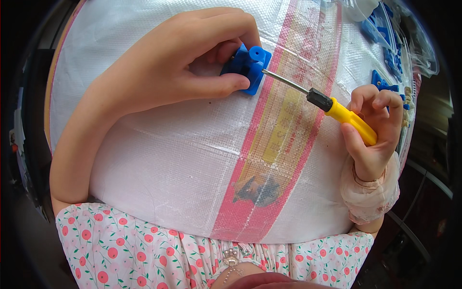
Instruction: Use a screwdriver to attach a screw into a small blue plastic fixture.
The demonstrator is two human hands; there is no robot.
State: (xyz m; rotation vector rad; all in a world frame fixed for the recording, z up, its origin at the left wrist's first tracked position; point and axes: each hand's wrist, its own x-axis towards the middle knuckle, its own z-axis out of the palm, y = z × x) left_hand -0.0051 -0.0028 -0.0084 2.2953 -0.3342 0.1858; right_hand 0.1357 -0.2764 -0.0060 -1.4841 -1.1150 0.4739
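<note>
Your left hand [180, 58] gripped a blue part [257, 74] between thumb and bent fingers, near the top middle of the view, on or just above the white sheet [159, 164]; you could not tell which from this angle. A round post with a small hole in its end stood out from the part. Your right hand [385, 130] was closed on the yellow handle of a screwdriver [340, 113], thumb on one side and curled fingers on the other. Its shaft slanted up and left, and its tip met or nearly met the part's right edge. A pink-edged stripe [240, 192] crossed the sheet beneath the tool. Beyond your right hand, more blue pieces [378, 79] lay near clear bags [426, 41]. A sheer cuff [370, 192] circled your right forearm.
</note>
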